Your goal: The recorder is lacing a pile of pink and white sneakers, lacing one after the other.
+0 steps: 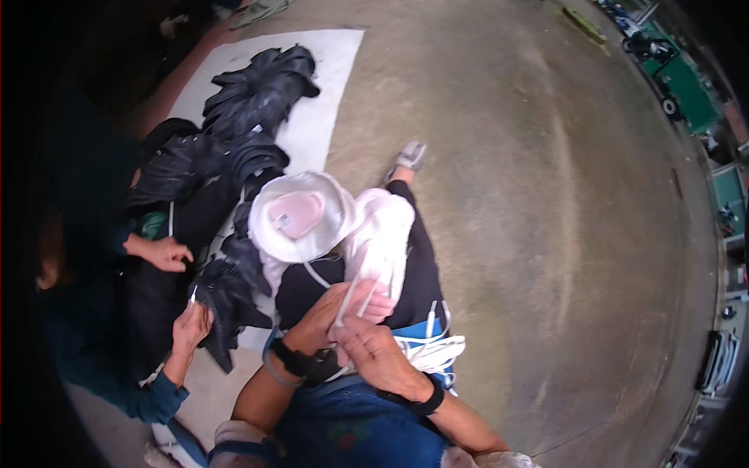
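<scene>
A: Where is the white cord [349, 301] held?
B: Above the lap [422, 290]. It is pinched by the right hand [380, 360], whose thumb and fingers are brought together on it.
A: And at the left hand [331, 310]?
B: The cord is passed across it, by the near end of the white bundle [380, 238]; whether it is clamped there cannot be told.
A: How is the lap filled?
B: The bundle is laid toward its far edge, with a round white piece [267, 224] set just beside, on the left. Loose white cords [433, 355] are heaped at its right edge.
A: And the white sheet [337, 58]?
B: Black layered pieces [261, 90] are spread from near its far edge toward the near one.
</scene>
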{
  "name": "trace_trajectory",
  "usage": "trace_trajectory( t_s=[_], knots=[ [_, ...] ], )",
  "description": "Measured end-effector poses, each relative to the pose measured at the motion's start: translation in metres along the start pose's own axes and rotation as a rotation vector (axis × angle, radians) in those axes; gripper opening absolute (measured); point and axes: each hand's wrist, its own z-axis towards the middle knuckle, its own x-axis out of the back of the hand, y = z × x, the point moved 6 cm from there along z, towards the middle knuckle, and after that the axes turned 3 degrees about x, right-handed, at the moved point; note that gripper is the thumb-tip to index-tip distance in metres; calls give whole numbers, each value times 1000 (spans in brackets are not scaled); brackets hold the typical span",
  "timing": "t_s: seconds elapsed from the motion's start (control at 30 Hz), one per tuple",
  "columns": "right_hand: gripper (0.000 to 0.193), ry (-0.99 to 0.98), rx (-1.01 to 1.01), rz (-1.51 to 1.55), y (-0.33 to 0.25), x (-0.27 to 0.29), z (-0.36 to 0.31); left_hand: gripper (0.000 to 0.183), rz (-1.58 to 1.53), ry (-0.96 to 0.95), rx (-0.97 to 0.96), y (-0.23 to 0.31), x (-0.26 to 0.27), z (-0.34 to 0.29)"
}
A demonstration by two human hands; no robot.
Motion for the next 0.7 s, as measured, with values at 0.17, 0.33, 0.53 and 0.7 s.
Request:
trace_trajectory(
  t_s=[0.17,0.33,0.53,0.7],
  knots=[
    [17,-46,-43,107,0,0,-3,52,-413,178,233,4,-20,3],
    [15,-29,-133,23,-4,19,-14,27,-401,237,105,-5,-3,-1],
    [18,370,-8,-84,14,84,-34,27,-320,259,-9,4,22,-24],
    [21,663,-195,719,65,126,-38,25,-268,450,-47,4,44,-50]
  ],
)
